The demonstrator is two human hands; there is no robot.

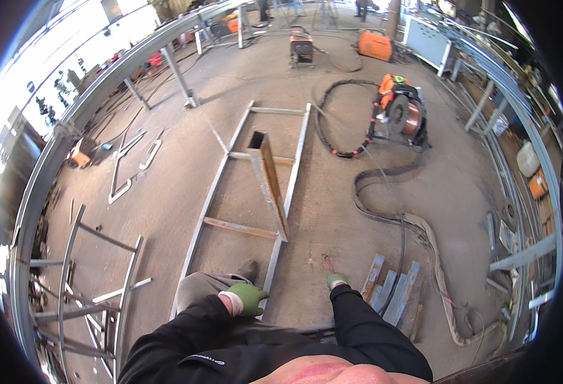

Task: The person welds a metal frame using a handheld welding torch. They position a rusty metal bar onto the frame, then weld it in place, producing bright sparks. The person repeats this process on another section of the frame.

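My left hand [249, 299], in a green glove with a pale cuff, lies at my bent knee beside the near end of a ladder-like steel frame [212, 192] on the floor. Its fingers look loosely laid out, with nothing seen in them. Reaching down to the right of the frame, my gloved right hand [337, 280] is closed at the end of a slim red-handled tool [327, 262]; its fingers are mostly hidden. A rusty square steel tube [269, 179] stands upright at the frame's right rail, its hollow end facing up.
Cut steel pieces [396, 291] lie right of my right hand. A thick cable [358, 185] winds to an orange wire feeder [400, 105]. Curved metal frames [96, 288] lie at left. Long steel beams [134, 61] on legs border both sides; welding machines [301, 48] stand farther back.
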